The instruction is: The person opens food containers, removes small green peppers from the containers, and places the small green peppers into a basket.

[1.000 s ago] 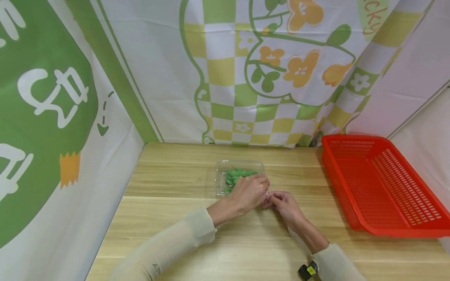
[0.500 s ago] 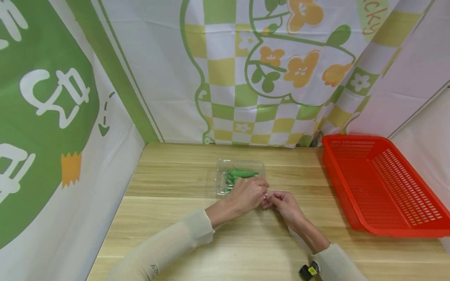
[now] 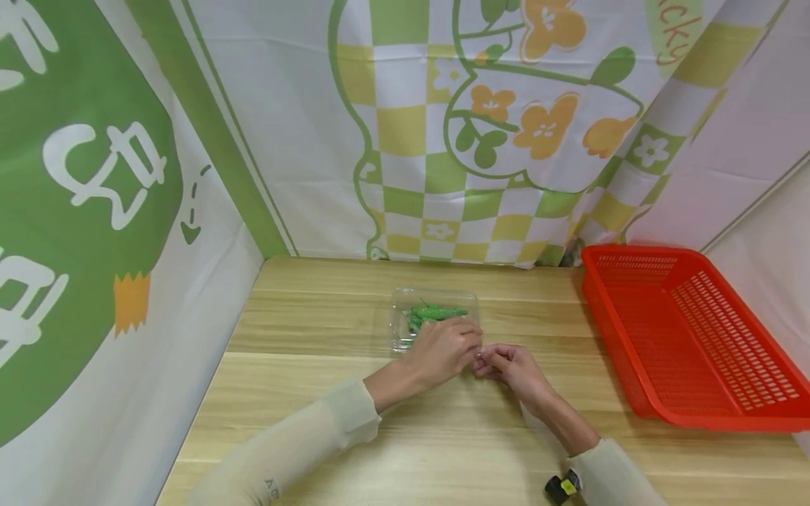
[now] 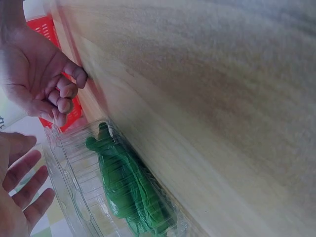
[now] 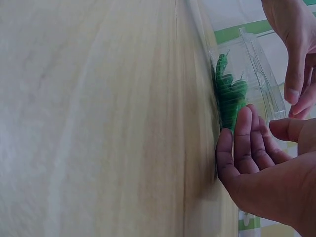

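A clear hinged plastic box point(image 3: 399, 309) lies on the wooden table, holding several green peppers point(image 3: 439, 311). With thumb and index finger my right hand point(image 3: 517, 372) pinches the box's near right corner; its other fingers curl loosely below, in the left wrist view. Over the box's near side is my left hand point(image 3: 443, 351), hiding part of the peppers. The left wrist view shows its fingers point(image 4: 30, 190) spread and fairly straight beside the lid's edge. The right wrist view has the left thumb point(image 5: 295, 81) pointing down close to the pinched corner.
A red perforated plastic basket point(image 3: 683, 351) stands on the right of the wooden table point(image 3: 304, 393). Printed cloth point(image 3: 405, 133) hangs behind the table's back edge and down the left side. A small black device point(image 3: 560, 486) sits at the right sleeve.
My left hand has shifted slightly left along the box's near edge. The right hand keeps its pinch at the corner, and the head view has turned a little.
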{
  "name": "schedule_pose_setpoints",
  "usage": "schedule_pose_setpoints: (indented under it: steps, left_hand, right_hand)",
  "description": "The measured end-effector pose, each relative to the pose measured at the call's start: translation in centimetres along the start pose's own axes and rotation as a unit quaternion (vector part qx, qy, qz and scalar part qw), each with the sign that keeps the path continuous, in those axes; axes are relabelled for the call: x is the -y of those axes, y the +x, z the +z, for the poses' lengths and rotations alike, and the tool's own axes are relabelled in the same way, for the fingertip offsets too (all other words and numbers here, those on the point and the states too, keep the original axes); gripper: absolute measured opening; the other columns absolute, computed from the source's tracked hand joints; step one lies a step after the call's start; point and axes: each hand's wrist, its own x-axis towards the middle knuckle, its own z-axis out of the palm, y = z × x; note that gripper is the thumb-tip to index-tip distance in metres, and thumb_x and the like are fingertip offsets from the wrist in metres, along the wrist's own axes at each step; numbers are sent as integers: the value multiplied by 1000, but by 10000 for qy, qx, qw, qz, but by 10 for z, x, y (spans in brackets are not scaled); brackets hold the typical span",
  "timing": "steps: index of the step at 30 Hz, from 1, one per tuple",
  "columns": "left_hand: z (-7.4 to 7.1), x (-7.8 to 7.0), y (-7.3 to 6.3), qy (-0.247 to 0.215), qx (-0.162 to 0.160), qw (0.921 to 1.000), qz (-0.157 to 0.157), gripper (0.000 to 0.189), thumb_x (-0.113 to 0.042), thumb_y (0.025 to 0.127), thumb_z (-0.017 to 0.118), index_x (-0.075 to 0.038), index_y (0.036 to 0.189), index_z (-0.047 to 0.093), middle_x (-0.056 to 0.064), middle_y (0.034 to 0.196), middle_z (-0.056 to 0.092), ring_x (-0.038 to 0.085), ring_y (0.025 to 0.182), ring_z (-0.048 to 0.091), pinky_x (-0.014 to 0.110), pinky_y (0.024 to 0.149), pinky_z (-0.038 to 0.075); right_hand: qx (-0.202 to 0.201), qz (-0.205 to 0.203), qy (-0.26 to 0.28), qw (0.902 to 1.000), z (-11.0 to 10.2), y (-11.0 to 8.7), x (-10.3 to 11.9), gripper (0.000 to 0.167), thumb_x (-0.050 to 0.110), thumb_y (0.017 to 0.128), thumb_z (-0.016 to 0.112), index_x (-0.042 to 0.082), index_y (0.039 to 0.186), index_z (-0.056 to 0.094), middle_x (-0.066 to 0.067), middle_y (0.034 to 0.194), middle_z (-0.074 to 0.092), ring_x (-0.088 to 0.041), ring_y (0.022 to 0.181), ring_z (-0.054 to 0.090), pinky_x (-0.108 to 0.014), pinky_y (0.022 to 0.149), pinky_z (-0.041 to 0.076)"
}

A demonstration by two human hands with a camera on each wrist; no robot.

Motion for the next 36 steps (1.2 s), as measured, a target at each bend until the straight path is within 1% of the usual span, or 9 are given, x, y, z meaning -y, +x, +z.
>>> schedule_pose_setpoints:
  steps: [5,9,11,13,16,21,26,32,36]
  left_hand:
    - [-5,3,-4,-161,-288,9993,-155,13,-13,96,76,-17,106,83,-4,118,79,16,113,73,27,88,65]
    - [-11,8,-6,-137,-436,9986,-273,12,-12,95,77,-14,106,82,-1,117,79,18,115,72,27,92,64]
    - [-15,11,-7,-216,-490,9980,-333,10,-10,95,78,-12,104,82,1,117,79,19,117,71,28,96,63]
    - [-19,15,-9,-343,-552,9970,-420,9,-9,95,79,-10,103,82,4,119,78,21,119,70,30,99,61]
    - [-25,21,-16,-447,-658,9950,-596,9,-8,94,79,-9,103,82,4,122,77,22,122,68,33,103,60]
    - [-34,33,-29,-502,-847,9906,-953,8,-9,94,80,-9,102,82,4,124,76,24,123,67,38,106,59]
    - [-38,42,-40,-599,-831,9873,-1216,6,-9,94,79,-8,99,82,7,125,76,25,124,67,41,111,55]
    - [-42,52,-55,-767,-884,9811,-1544,6,-7,95,76,-6,99,81,6,124,76,26,121,69,38,98,63]
    - [-47,57,-66,-1210,-897,9674,-2037,11,-6,95,75,-5,105,80,12,126,75,30,120,70,45,98,63]
  right_hand:
    - [137,-49,-212,9997,-3,-1,2,28,5,110,52,-19,120,62,-19,104,76,-15,91,75,-31,90,65]
    - [32,-209,-809,9965,-7,0,5,28,3,109,52,-20,122,62,-24,104,75,-19,91,75,-32,87,66]
    - [-132,-336,-1246,9915,-9,0,8,28,2,108,52,-19,123,63,-24,105,75,-22,93,75,-32,84,66]
    - [-395,-503,-1855,9806,-11,-1,12,27,3,106,55,-15,124,66,-22,104,76,-24,93,74,-31,80,66]
    - [-785,-877,-2822,9521,-13,-2,17,25,4,104,60,-11,122,69,-17,101,77,-25,92,74,-32,78,64]
    - [-1300,-1659,-4110,8870,-10,-5,25,22,4,100,67,-7,118,73,-15,99,77,-27,90,74,-43,78,65]
    - [-1587,-2313,-4911,8247,-4,-9,31,23,5,95,73,-4,116,74,-17,103,77,-30,89,74,-47,73,65]
    - [-1612,-2969,-5389,7717,2,-10,39,26,7,93,77,-3,116,74,-18,107,74,-35,88,74,-50,69,64]
    - [-1568,-3356,-5586,7421,6,-9,46,26,9,92,79,-2,115,74,-17,108,73,-36,93,74,-50,70,64]
